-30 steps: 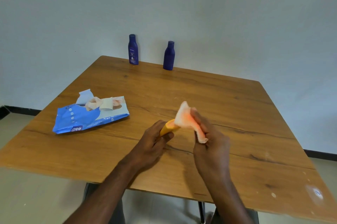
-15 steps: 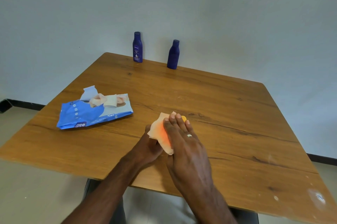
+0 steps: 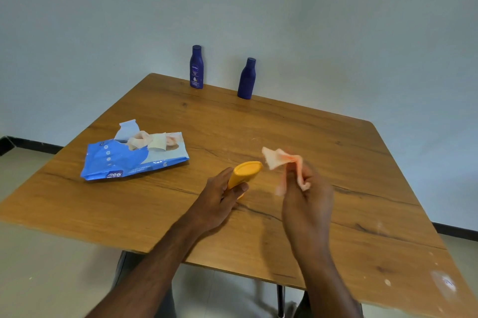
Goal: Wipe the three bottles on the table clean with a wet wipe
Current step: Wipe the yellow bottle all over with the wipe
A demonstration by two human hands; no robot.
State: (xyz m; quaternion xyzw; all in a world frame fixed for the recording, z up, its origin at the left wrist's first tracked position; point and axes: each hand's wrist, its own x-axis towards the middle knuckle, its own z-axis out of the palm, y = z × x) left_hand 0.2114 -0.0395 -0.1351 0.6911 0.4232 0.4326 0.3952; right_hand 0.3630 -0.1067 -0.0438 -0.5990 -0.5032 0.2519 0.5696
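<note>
My left hand [image 3: 219,198] grips a yellow-orange bottle [image 3: 245,173] tilted over the middle of the wooden table [image 3: 336,162], its flat end facing up and away from me. My right hand [image 3: 307,201] pinches a crumpled, orange-tinted wet wipe [image 3: 282,160] just right of the bottle, a small gap between them. Two dark blue bottles stand upright at the far edge: one with a label [image 3: 196,67] on the left, a plain one [image 3: 247,78] on the right.
An open blue pack of wet wipes [image 3: 129,160] lies on the left part of the table, a wipe poking out of its lifted flap. A white wall stands right behind the far edge. Pale floor shows below the near edge.
Half a second ago my right hand pressed the wipe over the yellow bottle. It has since drawn away to the right with the wipe, leaving the bottle's end uncovered.
</note>
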